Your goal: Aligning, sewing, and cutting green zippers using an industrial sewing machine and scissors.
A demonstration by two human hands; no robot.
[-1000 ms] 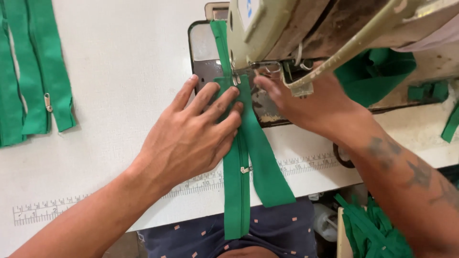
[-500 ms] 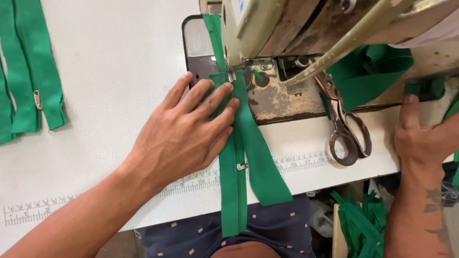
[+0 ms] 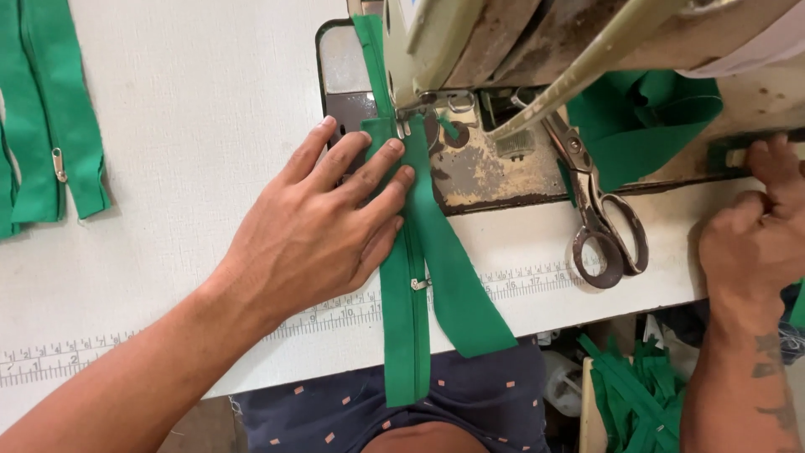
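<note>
— What did the surface look like, from the left?

— A white desk [image 3: 193, 101] with a printed ruler strip [image 3: 50, 362] along its near edge. At the far left lay a few green zipper strips [image 3: 50, 126], well apart from the hands. Further right stood the sewing machine [image 3: 503, 42], its worn metal bed [image 3: 478, 172] set into the desk, with scissors [image 3: 599, 222] lying at the bed's right edge and a heap of green fabric [image 3: 646, 126] behind them.

— And the piece being worked?

— A green zipper with a fabric strip [image 3: 411, 277] ran from under the presser foot [image 3: 411, 122] down over the desk's near edge, its slider just below the ruler line.

— The hands?

— The left hand [image 3: 323, 231] was open and flat, fingers [image 3: 381, 164] spread and pressing the zipper's upper end beside the foot. The right hand [image 3: 755, 235] was off at the far right edge of the desk, well apart from the zipper, fingers curled around something dark; what it was, I couldn't tell.

— Below the desk?

— More green scraps [image 3: 637, 394] lay in a bin at lower right.
</note>
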